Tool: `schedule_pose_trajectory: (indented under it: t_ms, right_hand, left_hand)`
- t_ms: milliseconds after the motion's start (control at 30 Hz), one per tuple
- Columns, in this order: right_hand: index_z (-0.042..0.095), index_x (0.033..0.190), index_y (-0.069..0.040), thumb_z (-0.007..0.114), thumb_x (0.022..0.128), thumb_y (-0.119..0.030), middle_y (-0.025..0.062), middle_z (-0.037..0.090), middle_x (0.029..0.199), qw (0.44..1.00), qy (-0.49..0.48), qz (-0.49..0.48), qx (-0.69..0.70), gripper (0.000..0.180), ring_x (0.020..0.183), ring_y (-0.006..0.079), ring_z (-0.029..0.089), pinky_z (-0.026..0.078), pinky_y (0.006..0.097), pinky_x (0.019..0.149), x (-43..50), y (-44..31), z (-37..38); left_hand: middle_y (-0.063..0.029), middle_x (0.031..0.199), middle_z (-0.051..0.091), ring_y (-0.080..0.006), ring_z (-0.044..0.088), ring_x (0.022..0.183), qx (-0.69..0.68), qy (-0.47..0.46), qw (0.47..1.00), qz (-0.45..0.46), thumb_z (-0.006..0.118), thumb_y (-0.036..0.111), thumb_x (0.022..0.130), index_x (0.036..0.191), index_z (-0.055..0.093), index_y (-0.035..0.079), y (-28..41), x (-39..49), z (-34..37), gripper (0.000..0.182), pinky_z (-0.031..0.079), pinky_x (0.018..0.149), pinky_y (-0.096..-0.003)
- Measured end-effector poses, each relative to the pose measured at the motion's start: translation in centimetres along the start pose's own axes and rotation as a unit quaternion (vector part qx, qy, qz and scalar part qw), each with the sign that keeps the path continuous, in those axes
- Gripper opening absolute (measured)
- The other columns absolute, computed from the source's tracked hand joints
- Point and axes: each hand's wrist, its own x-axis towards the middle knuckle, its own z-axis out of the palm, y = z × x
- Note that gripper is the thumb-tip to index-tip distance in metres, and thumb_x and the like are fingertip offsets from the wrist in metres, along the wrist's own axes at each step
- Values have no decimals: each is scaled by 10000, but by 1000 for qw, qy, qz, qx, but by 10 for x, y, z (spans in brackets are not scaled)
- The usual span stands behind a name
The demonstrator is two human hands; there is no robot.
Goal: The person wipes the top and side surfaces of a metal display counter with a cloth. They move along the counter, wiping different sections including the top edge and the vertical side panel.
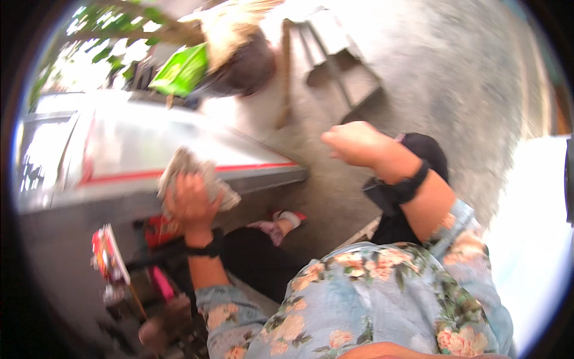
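Note:
My left hand [192,199] is pressed on a crumpled beige cloth [226,194], its fingers spread over the folds. Cloth and hand lie at the lower edge of a pale, shiny panel [139,139], where a red strip [251,167] runs along a grey frame [269,179]. Part of the cloth is hidden under the hand. Away from the panel, my right hand [354,141] is held in the air by my bent knee [426,152], fingers curled in and nothing visible in them. Both hands are somewhat blurred.
A long-handled dustpan [370,105] stands on the concrete floor [448,80], beside a wooden stick [286,72]. Near the leaves hang or lie a bright green item [184,72] and a dark rounded container [246,67]. Blurred odds and ends, one pink [161,282], fill the lower left.

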Motion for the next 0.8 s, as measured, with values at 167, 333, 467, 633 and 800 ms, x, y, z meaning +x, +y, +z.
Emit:
schedule_pose_trajectory:
  t_ms: [167,333,467,633,800]
  right_hand:
    - [720,951,-60,609,835,-118,128,726,946,999,-32,16,3,170,899,310,712,571,440,710,3,-9,-11]
    - [642,985,-57,697,835,-257,127,686,963,999,-40,16,-9,256,895,307,697,568,420,701,-1,-11,-3]
    - [717,961,-64,624,825,-145,114,731,951,1000,-20,14,-5,184,907,284,714,567,420,725,-1,-14,3]
    - [633,1020,-51,628,825,-137,139,662,987,998,-69,6,-15,213,885,296,701,564,411,677,5,-17,3]
    - [646,983,-50,648,810,-152,134,666,958,998,-62,11,-12,201,866,286,697,556,401,658,7,-17,4]
  left_hand:
    - [-61,1190,651,-253,593,1190,-24,-23,999,-4,421,555,974,1182,611,106,25,-5,16,531,346,1025,-492]
    - [-89,1262,627,-258,562,1242,-85,-49,994,36,511,534,929,1212,577,82,68,-31,43,538,397,993,-475]
    - [-140,1302,592,-278,510,1295,-182,-110,976,42,775,379,687,1238,558,58,103,-52,65,673,392,1049,-465]
    - [-167,1236,608,-316,526,1245,-244,-161,955,59,738,321,727,1214,563,-7,151,-66,100,613,365,1086,-459]
    - [-145,972,650,-294,592,1013,-250,-242,936,62,600,199,833,974,613,6,205,-64,140,239,410,983,-437]
